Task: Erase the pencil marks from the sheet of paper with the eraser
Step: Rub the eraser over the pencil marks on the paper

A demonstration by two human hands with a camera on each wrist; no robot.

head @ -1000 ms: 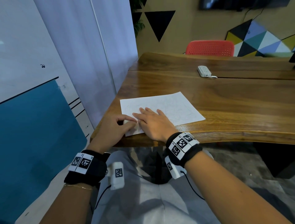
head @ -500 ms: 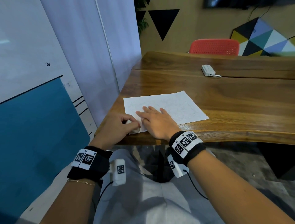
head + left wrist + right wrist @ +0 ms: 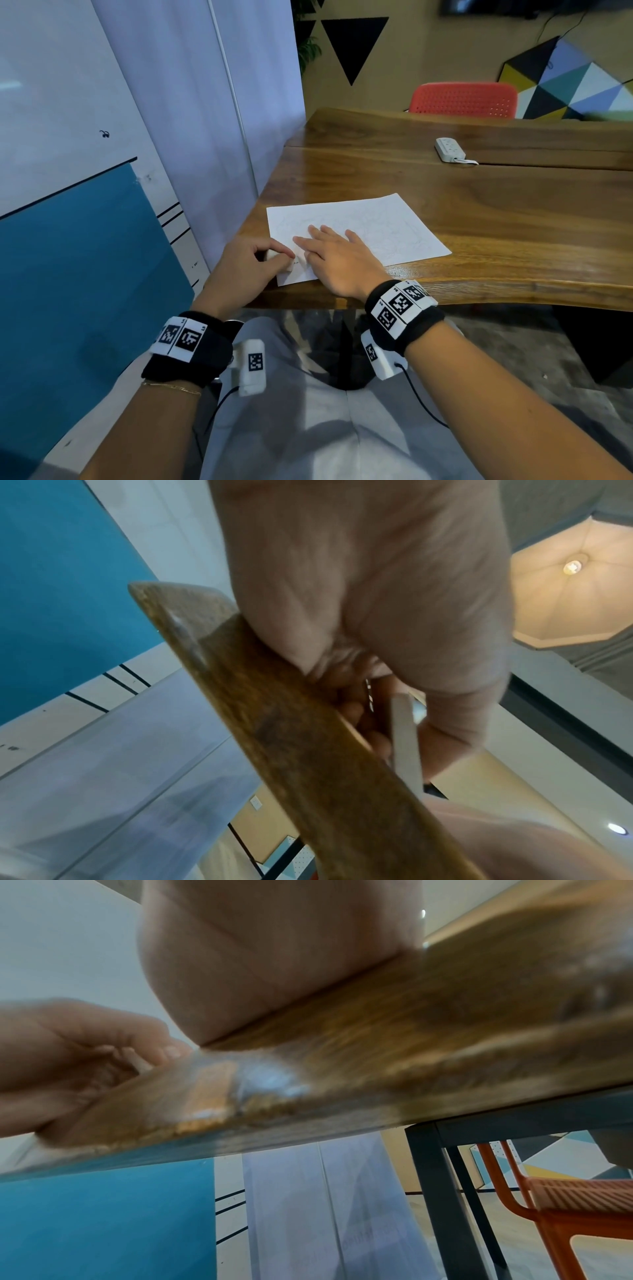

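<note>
Head view, looking down: two forearms reach forward over a lap in grey trousers, each wrist wrapped in a black band (image 3: 404, 318) carrying black-and-white square markers. The left hand (image 3: 246, 270) is curled at the near left corner of a wooden table (image 3: 496, 222), its thumb and fingers pinching a small white eraser (image 3: 289, 265) against the near left corner of a white sheet of paper (image 3: 394, 219). Just beside it, the right hand (image 3: 337, 260) lies flat on the sheet with fingers straight and spread, pressing the paper down. The sheet lies slightly askew near the table's front edge, and faint pencil marks (image 3: 387, 233) cover much of it. Farther back on the table, well apart from the paper, sits a white power strip (image 3: 449, 148). Beyond the table stands a red chair (image 3: 462, 99) against a tan wall with coloured triangles.
</note>
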